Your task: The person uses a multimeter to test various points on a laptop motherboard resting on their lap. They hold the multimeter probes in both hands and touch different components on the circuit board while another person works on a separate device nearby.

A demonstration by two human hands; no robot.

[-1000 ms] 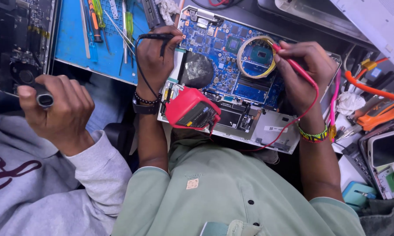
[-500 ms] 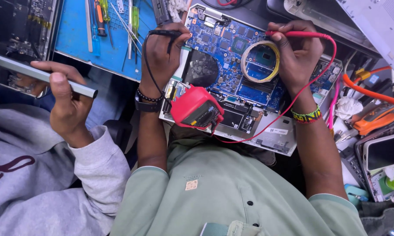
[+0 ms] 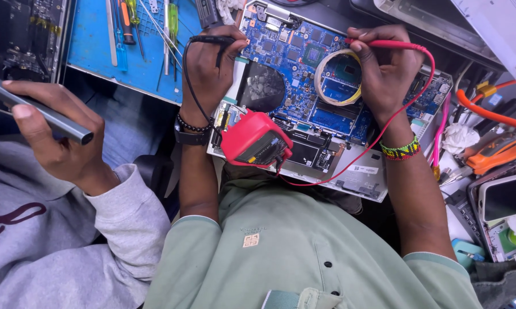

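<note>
My left hand (image 3: 209, 66) pinches a black test probe (image 3: 212, 40) against the top left of an opened laptop's blue circuit board (image 3: 292, 57). My right hand (image 3: 384, 71) holds a red test probe (image 3: 392, 44), its tip at the board's upper middle, just above a ring of pale tape (image 3: 321, 68). Both leads run down to a red multimeter (image 3: 255, 140) lying on the laptop's near edge, between my forearms.
A co-worker's hand (image 3: 60, 140) in a grey sleeve holds a silver rod-like tool (image 3: 40, 111) at the left. Behind it, a blue mat (image 3: 95, 48) carries screwdrivers and tweezers. Orange-handled tools (image 3: 498, 151), cables and a phone (image 3: 507, 197) crowd the right side.
My right hand brought the red probe up and left onto the board, looping its lead. The co-worker's hand turned and now shows a long silver tool. My left hand barely moved.
</note>
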